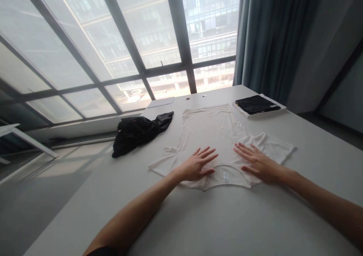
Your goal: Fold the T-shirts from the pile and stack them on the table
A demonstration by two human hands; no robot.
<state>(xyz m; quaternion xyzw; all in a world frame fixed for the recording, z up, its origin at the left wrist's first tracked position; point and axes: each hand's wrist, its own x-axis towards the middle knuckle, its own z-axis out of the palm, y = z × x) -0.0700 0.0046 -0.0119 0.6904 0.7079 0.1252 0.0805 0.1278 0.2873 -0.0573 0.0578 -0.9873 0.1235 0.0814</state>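
White T-shirt (pixel 210 131) lies spread out on white desk (pixel 210 222), mid-width, running from near the far edge back toward the wearer. Hem (pixel 206 107) faces the far edge, neckline (pixel 227 164) points the other way, pale label (pixel 226 176) showing inside the neck. One sleeve (pixel 163 166) sticks out toward the desk's left edge, creased; the other sleeve (pixel 279 147) goes toward the right edge, rumpled where it meets the body. Left hand (pixel 195 167) rests palm down on the shirt, left of the neckline, fingers stretched out and a bit apart, thumb out toward the neckline, gripping nothing. Right hand (pixel 258 163) mirrors it on the other side of the neckline: palm down, fingers extended and slightly parted, thumb toward the neckline, nothing grasped. Crumpled black garment (pixel 138 131) sits at the desk's left edge, seems to reach over it. Folded black garment (pixel 255 104) with a small pale tag lies on a white folded piece (pixel 266 113) at the right edge, toward the far right corner. Flat pale sheet (pixel 161 102) at the far left corner; two small holes (pixel 187 98) near the far edge. Window (pixel 159 25) behind the desk, blue-grey curtain (pixel 263 40) beyond the far right corner.
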